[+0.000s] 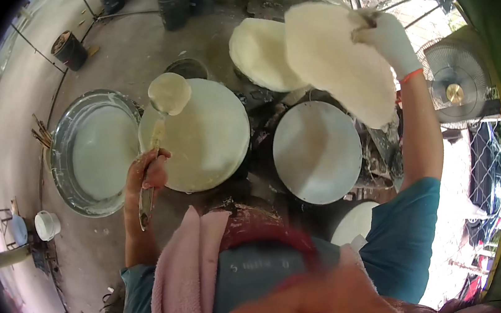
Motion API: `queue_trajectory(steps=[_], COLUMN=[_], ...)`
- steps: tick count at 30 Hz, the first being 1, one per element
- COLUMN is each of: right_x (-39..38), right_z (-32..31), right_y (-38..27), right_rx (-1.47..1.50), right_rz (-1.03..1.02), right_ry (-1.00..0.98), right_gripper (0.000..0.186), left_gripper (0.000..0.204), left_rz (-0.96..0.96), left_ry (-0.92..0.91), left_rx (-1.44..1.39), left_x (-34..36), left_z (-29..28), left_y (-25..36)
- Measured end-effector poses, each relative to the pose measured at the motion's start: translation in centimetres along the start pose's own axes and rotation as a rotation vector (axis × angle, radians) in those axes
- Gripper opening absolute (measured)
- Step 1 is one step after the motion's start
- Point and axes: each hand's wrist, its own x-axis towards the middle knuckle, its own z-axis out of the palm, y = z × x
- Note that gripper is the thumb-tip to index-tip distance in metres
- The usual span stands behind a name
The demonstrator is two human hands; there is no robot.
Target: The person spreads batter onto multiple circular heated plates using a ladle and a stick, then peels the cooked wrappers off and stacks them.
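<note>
My left hand [149, 172] is closed round the long handle of a ladle [169, 92], whose pale, batter-coated round head sits over the upper part of a cream-coated round surface [198, 138]. Left of it stands a wide metal basin [101, 146] of white liquid. My right hand [380, 34], in a white glove, pinches the upper right edge of a thin pale sheet [333, 62], raised and draped downward. Beside that sheet is a cream round piece [256, 49]. A pale metal round plate [316, 148] lies below the sheet, with a shadow across it.
Dark buckets [174, 6] stand at the back, another [68, 50] at upper left. A small white bucket [47, 224] stands at left. A standing fan [451, 85] is at right beside metal framing and green sheeting [482, 34]. Another pale round plate [352, 222] shows lower right.
</note>
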Motion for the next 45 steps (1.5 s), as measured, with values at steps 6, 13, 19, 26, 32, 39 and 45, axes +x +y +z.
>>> queue_trajectory(steps=[6, 13, 19, 26, 32, 39, 45], right_x=[6.6, 5.9, 1.9, 2.5, -0.9, -19.3, -38.6], right_z=[3.6, 19.0, 32.7, 34.2, 30.6, 23.0, 21.3], right_y=[5.7, 20.2, 26.3, 22.5, 19.2, 16.0, 20.1], right_rx=[0.742, 1.156, 1.130, 0.949, 0.244, 0.828, 0.867], right_rz=[0.268, 0.489, 0.873, 0.770, 0.890, 0.585, 0.858], right_ry=[0.408, 0.597, 0.696, 0.680, 0.531, 0.710, 0.560], right_gripper=[0.038, 0.045, 0.031, 0.028, 0.029, 0.064, 0.057], left_gripper=[0.027, 0.028, 0.029, 0.031, 0.030, 0.031, 0.030], left_rz=[0.028, 0.048, 0.017, -0.022, -0.093, -0.171, -0.265], left_ry=[0.069, 0.020, -0.028, 0.040, 0.082, -0.081, -0.323], left_rx=[-0.098, 0.074, 0.040, 0.143, 0.265, 0.416, 0.655], left_x=[0.8, 3.1, 4.3, 5.4, 6.0, 5.9, 9.3], left_z=[1.1, 1.2, 2.0, 3.4, 8.2, 16.3, 21.0], left_y=[2.5, 4.8, 5.4, 3.6, -1.2, -10.0, -20.1])
